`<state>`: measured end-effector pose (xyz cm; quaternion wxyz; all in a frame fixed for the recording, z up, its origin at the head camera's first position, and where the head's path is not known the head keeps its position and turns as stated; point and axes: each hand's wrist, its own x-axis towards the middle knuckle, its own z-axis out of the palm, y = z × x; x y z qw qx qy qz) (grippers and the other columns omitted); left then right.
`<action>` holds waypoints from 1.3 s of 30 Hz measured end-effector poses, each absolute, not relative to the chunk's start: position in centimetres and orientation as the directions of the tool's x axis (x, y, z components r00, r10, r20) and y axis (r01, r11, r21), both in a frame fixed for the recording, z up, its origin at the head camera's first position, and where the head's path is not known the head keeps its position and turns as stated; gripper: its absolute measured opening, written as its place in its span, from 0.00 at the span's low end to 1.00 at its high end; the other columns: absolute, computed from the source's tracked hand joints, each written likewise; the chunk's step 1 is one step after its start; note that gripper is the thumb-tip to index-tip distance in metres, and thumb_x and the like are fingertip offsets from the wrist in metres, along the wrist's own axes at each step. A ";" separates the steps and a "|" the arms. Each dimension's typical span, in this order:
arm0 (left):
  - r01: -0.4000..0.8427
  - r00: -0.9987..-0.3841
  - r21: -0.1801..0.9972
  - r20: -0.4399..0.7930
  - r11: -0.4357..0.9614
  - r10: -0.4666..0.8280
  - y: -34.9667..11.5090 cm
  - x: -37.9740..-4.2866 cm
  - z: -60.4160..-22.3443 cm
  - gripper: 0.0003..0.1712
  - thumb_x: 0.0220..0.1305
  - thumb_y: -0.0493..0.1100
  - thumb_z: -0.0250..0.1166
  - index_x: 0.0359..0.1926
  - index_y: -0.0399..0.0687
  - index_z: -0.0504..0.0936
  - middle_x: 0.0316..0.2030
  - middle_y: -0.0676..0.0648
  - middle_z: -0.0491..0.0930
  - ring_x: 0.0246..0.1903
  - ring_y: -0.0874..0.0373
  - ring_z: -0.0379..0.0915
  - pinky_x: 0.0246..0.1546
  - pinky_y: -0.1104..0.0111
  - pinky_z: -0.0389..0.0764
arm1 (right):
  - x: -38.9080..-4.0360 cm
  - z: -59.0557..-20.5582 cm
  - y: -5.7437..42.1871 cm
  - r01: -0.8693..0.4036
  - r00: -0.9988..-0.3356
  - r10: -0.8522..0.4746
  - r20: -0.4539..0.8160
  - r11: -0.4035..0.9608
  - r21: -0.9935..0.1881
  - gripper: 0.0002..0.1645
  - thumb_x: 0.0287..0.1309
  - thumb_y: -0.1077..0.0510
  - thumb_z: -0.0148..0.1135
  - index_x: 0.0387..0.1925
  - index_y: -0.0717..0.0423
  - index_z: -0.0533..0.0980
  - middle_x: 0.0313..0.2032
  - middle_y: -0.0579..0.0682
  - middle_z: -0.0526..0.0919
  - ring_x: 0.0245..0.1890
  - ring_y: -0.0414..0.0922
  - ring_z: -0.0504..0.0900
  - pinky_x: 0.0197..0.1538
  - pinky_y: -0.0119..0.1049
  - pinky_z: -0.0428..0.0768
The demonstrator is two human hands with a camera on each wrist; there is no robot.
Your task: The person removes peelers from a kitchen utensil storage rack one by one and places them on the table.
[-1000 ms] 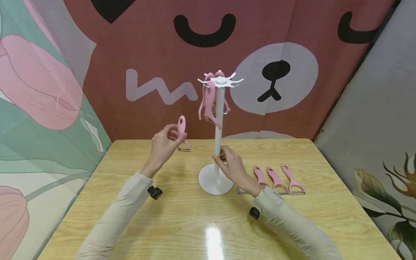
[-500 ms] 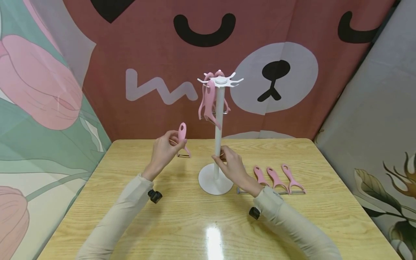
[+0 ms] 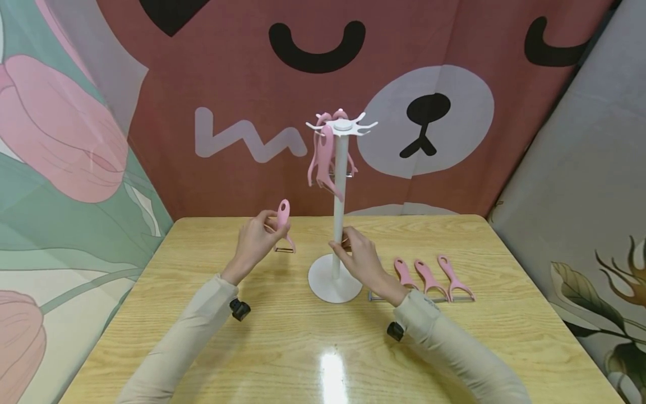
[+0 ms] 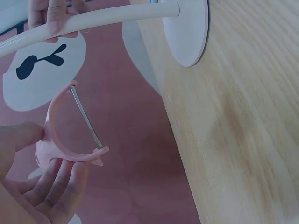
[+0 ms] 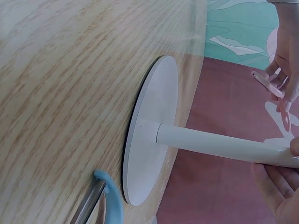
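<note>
My left hand [image 3: 254, 238] pinches a pink Y-shaped peeler [image 3: 284, 214] by its handle, with the blade end down, above the table left of the stand. In the left wrist view, thumb and fingers grip the peeler [image 4: 52, 144] near its fork. My right hand [image 3: 360, 255] holds the white pole [image 3: 339, 210] of an upright stand just above its round base [image 3: 323, 283]. Several pink peelers [image 3: 325, 154] hang from the left and back hooks of the stand's top ring [image 3: 344, 126]; they overlap each other.
Three pink peelers [image 3: 426, 275] lie in a row right of the stand. A blue peeler [image 5: 112, 200] lies near the base in the right wrist view, mostly cut off. The wooden table [image 3: 282, 336] ends at a printed cloth backdrop [image 3: 227, 185].
My left hand has come down a little with the pink peeler, which stays upright. The right hand keeps its grip on the pole, and the stand has not moved.
</note>
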<state>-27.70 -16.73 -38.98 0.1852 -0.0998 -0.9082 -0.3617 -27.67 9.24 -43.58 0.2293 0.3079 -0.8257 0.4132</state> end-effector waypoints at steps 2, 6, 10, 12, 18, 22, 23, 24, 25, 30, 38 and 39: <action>0.307 -0.916 0.615 0.398 0.726 0.050 -16.8 -27.7 -39.0 0.26 0.63 0.50 0.70 0.54 0.36 0.79 0.34 0.43 0.86 0.29 0.54 0.83 0.29 0.59 0.79 | -27.7 -43.6 9.2 -0.698 -0.705 -0.319 0.633 0.469 -0.541 0.13 0.65 0.59 0.65 0.44 0.65 0.75 0.35 0.55 0.81 0.32 0.47 0.86 0.36 0.32 0.85; 0.289 -0.926 0.607 0.374 0.741 0.054 -16.9 -27.8 -39.2 0.26 0.62 0.49 0.70 0.53 0.35 0.79 0.33 0.43 0.86 0.25 0.55 0.81 0.27 0.62 0.77 | -27.7 -43.6 9.2 -0.697 -0.706 -0.319 0.632 0.470 -0.541 0.13 0.65 0.59 0.65 0.45 0.65 0.75 0.35 0.55 0.81 0.32 0.47 0.86 0.36 0.32 0.85; 0.265 -0.935 0.599 0.350 0.756 0.050 -16.9 -27.7 -39.2 0.26 0.62 0.50 0.70 0.53 0.34 0.79 0.34 0.43 0.86 0.24 0.55 0.79 0.27 0.62 0.74 | -27.7 -43.6 9.2 -0.695 -0.710 -0.320 0.627 0.467 -0.548 0.13 0.66 0.59 0.65 0.44 0.65 0.75 0.35 0.54 0.81 0.32 0.46 0.86 0.36 0.31 0.85; 0.253 -0.942 0.601 0.333 0.758 0.051 -16.9 -27.6 -39.2 0.27 0.62 0.50 0.70 0.54 0.34 0.79 0.34 0.43 0.86 0.23 0.56 0.78 0.27 0.63 0.73 | -27.7 -43.6 9.2 -0.694 -0.711 -0.320 0.626 0.466 -0.549 0.13 0.66 0.59 0.65 0.44 0.65 0.75 0.35 0.54 0.81 0.32 0.46 0.86 0.36 0.31 0.85; 0.236 -0.956 0.614 0.284 0.753 0.068 -17.0 -27.3 -39.4 0.28 0.62 0.49 0.70 0.56 0.34 0.78 0.34 0.43 0.86 0.21 0.59 0.78 0.26 0.64 0.74 | -27.8 -43.7 9.2 -0.693 -0.710 -0.320 0.627 0.473 -0.544 0.13 0.66 0.59 0.64 0.44 0.65 0.75 0.34 0.54 0.81 0.32 0.46 0.85 0.36 0.31 0.85; 0.217 -0.964 0.605 0.256 0.766 0.071 -17.1 -27.3 -39.6 0.28 0.62 0.49 0.70 0.54 0.33 0.77 0.34 0.43 0.86 0.25 0.57 0.79 0.30 0.60 0.76 | -27.8 -43.7 9.2 -0.695 -0.708 -0.320 0.629 0.472 -0.542 0.13 0.65 0.59 0.65 0.44 0.65 0.75 0.34 0.54 0.81 0.32 0.47 0.85 0.36 0.32 0.85; 0.211 -0.966 0.603 0.248 0.769 0.071 -17.2 -27.3 -39.7 0.28 0.63 0.49 0.70 0.54 0.32 0.77 0.33 0.43 0.85 0.25 0.57 0.79 0.31 0.59 0.77 | -27.8 -43.7 9.2 -0.695 -0.708 -0.319 0.630 0.471 -0.542 0.13 0.65 0.59 0.65 0.44 0.65 0.75 0.34 0.54 0.81 0.32 0.47 0.86 0.36 0.32 0.85; 0.206 -0.969 0.603 0.238 0.771 0.073 -17.2 -27.3 -39.7 0.28 0.63 0.49 0.70 0.54 0.32 0.77 0.33 0.43 0.85 0.25 0.57 0.79 0.32 0.58 0.78 | -27.8 -43.7 9.2 -0.695 -0.708 -0.319 0.630 0.471 -0.543 0.13 0.65 0.59 0.65 0.44 0.65 0.75 0.34 0.54 0.81 0.32 0.46 0.86 0.36 0.32 0.85; 0.200 -0.971 0.603 0.228 0.773 0.073 -17.2 -27.3 -39.8 0.28 0.63 0.49 0.70 0.54 0.31 0.77 0.33 0.43 0.85 0.25 0.56 0.80 0.32 0.58 0.78 | -27.8 -43.7 9.2 -0.695 -0.709 -0.319 0.629 0.471 -0.544 0.12 0.65 0.59 0.65 0.44 0.65 0.75 0.34 0.54 0.82 0.32 0.46 0.86 0.36 0.32 0.85; 0.168 -0.980 0.591 0.187 0.789 0.069 -17.3 -27.3 -40.3 0.29 0.62 0.51 0.70 0.53 0.31 0.78 0.33 0.43 0.85 0.27 0.56 0.80 0.33 0.59 0.78 | -27.8 -43.7 9.3 -0.701 -0.702 -0.322 0.635 0.468 -0.538 0.12 0.65 0.60 0.65 0.44 0.64 0.75 0.34 0.54 0.82 0.32 0.46 0.86 0.36 0.31 0.85; 0.121 -0.992 0.597 0.107 0.793 0.072 -17.1 -27.2 -41.3 0.29 0.62 0.50 0.70 0.52 0.30 0.77 0.35 0.41 0.85 0.20 0.57 0.78 0.23 0.68 0.76 | -27.9 -43.8 9.3 -0.702 -0.699 -0.319 0.639 0.474 -0.531 0.12 0.65 0.59 0.65 0.44 0.63 0.75 0.34 0.53 0.82 0.31 0.45 0.86 0.35 0.31 0.85; 0.114 -0.993 0.601 0.095 0.791 0.072 -17.1 -27.1 -41.3 0.28 0.62 0.50 0.70 0.52 0.30 0.77 0.35 0.41 0.85 0.19 0.57 0.77 0.22 0.68 0.75 | -27.9 -43.8 9.3 -0.701 -0.701 -0.319 0.638 0.475 -0.532 0.12 0.65 0.59 0.65 0.43 0.64 0.75 0.34 0.53 0.82 0.31 0.45 0.86 0.35 0.31 0.85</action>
